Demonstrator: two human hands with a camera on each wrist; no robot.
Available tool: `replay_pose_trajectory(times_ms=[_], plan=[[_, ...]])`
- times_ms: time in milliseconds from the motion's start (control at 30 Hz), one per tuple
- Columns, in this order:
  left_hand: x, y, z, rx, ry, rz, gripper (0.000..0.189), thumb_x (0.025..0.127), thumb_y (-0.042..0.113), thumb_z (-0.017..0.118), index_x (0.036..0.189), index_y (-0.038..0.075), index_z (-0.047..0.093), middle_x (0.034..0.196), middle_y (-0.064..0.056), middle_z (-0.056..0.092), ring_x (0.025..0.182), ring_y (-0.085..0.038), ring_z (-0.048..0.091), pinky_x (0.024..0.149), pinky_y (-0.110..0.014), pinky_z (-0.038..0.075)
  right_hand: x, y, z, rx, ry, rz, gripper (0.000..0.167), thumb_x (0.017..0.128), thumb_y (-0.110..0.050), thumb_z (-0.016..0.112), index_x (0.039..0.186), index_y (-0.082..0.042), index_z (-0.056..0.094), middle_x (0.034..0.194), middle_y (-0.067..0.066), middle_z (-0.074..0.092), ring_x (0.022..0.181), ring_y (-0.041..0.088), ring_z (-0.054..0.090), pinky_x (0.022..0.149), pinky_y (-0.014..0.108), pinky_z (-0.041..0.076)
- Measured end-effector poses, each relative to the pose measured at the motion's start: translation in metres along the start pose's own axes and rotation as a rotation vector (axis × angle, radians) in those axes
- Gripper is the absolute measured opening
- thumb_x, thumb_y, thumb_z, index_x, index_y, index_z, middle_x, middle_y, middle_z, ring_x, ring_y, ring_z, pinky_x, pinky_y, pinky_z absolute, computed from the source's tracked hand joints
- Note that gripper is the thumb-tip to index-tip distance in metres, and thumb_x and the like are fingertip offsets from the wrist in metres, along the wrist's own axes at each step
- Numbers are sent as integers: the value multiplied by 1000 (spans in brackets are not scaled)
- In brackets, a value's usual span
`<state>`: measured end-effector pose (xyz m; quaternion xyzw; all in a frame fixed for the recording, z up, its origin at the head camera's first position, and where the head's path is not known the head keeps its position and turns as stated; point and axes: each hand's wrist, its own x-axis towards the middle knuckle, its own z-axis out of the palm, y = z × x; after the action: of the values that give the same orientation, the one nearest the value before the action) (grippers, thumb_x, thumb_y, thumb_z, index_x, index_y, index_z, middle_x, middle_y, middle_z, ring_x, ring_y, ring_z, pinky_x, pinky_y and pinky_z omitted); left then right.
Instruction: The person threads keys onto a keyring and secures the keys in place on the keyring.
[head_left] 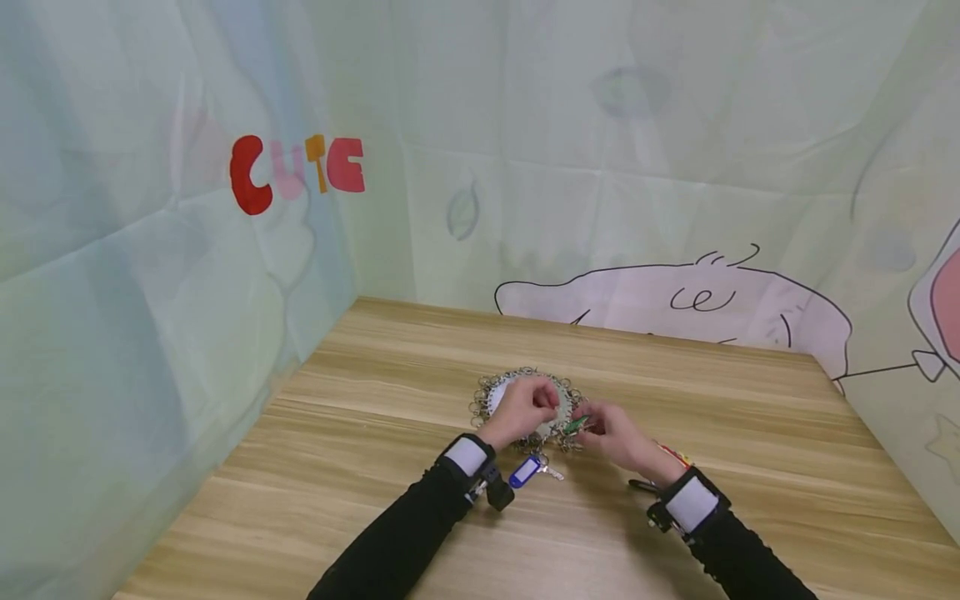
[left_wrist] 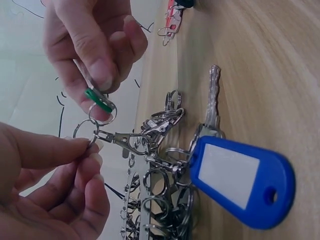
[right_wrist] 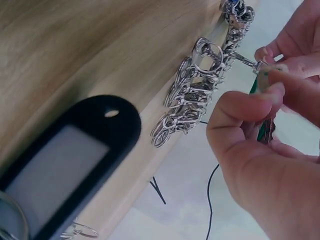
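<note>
A round white disc [head_left: 498,395] ringed with metal clasps and split rings lies on the table. Between thumb and fingers, my left hand [head_left: 525,407] pinches a split ring [left_wrist: 78,125] attached to a swivel clasp [left_wrist: 121,140] at the disc's edge. My right hand [head_left: 617,435] grips a key with a green tag [left_wrist: 98,100], most of the key hidden by the fingers. The green tag's small ring [left_wrist: 115,112] overlaps the split ring in the left wrist view. A blue key tag [head_left: 524,472] with a silver key [left_wrist: 213,97] lies at the disc's near edge.
A black key tag [right_wrist: 72,150] lies on the wooden table [head_left: 390,433] beneath my right wrist. A red tag [left_wrist: 172,19] shows at the top of the left wrist view. Printed cloth [head_left: 525,167] walls in the table at the back and sides.
</note>
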<state>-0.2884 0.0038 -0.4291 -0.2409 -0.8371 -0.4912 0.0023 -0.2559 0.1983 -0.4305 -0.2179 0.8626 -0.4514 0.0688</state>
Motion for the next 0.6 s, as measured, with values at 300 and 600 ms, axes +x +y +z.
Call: replay_pose_trajectory(times_ms=[300, 600], plan=[[-1, -2, -1, -19, 9, -11, 12, 78, -6, 67, 87, 1, 65, 82, -14, 67, 65, -8, 55, 60, -18, 49, -1, 3, -5, -8, 79, 35, 21, 94, -14, 60, 103, 4, 67, 57, 4, 55, 45, 5, 42, 41, 18, 33], [-2, -2, -1, -28, 2, -19, 12, 79, -6, 67, 87, 2, 64, 83, -13, 67, 67, -6, 56, 61, -18, 49, 1, 5, -9, 50, 133, 141, 31, 97, -26, 56, 102, 2, 68, 50, -6, 42, 42, 4, 33, 41, 18, 26]])
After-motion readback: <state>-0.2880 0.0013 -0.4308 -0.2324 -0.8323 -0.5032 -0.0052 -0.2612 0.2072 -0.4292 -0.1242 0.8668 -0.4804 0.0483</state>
